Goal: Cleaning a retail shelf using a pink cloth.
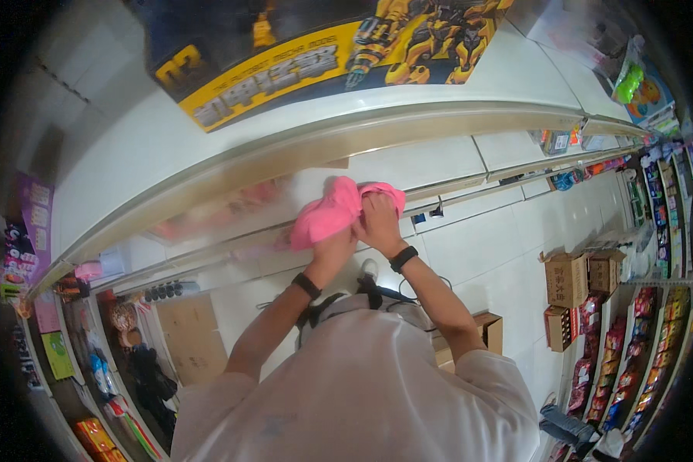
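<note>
A soft pink cloth (327, 218) lay bunched near the middle of the frame, in front of the pale front edge of a shelf (346, 146), with one lobe to the left and a smaller one to the right. The right hand (379, 223) had its grip on the smaller lobe, fingers bent over the fabric. The left hand (334, 249) touched the larger lobe from below; its fingers were hidden by the folds, so whether that grip was clenched could not be told. The two hands were close together, each wrist with a black band.

On the upper shelf, at the top of the frame, stood a dark box (262, 85) with a yellow stripe and pictured robots. Cardboard cartons (568, 279) were stacked at right of the frame, above racks of red packets (612, 346). A brown cardboard piece (191, 339) lay at lower left, and a pale shoe (369, 268) showed on the tiled floor (470, 242) just below the hands.
</note>
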A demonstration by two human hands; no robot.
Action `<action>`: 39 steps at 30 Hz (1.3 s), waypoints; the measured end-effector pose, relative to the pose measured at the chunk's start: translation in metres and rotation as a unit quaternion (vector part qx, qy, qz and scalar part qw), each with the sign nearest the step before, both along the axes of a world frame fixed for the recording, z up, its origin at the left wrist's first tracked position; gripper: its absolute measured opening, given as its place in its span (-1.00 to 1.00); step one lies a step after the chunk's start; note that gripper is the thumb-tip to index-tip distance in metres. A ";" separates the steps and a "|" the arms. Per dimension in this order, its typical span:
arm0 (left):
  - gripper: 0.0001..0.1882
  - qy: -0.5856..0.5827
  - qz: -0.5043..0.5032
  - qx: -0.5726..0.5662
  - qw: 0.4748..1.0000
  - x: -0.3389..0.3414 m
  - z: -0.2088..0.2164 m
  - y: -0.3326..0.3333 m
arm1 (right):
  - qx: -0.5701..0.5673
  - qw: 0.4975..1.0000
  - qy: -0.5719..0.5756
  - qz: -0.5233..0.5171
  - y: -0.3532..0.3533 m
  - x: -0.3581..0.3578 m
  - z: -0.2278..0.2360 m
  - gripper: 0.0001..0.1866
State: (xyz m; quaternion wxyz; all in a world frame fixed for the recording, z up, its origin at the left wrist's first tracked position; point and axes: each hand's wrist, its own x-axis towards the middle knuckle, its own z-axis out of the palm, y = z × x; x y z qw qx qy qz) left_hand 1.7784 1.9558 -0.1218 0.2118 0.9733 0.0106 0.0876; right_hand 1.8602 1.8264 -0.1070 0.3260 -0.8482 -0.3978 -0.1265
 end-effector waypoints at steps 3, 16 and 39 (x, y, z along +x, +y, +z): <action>-0.64 -0.089 0.013 0.004 0.996 0.007 0.000 -0.013 | 0.011 1.000 -0.001 0.008 -0.010 0.008 -0.005 -0.56; -0.69 -0.096 0.039 0.029 0.994 0.002 0.003 -0.011 | 0.029 0.998 0.011 -0.057 0.003 0.004 -0.008 -0.47; -0.24 0.155 -0.086 -0.044 0.983 -0.035 0.040 0.044 | -0.202 0.958 -0.013 -0.203 0.041 -0.008 0.023 -0.42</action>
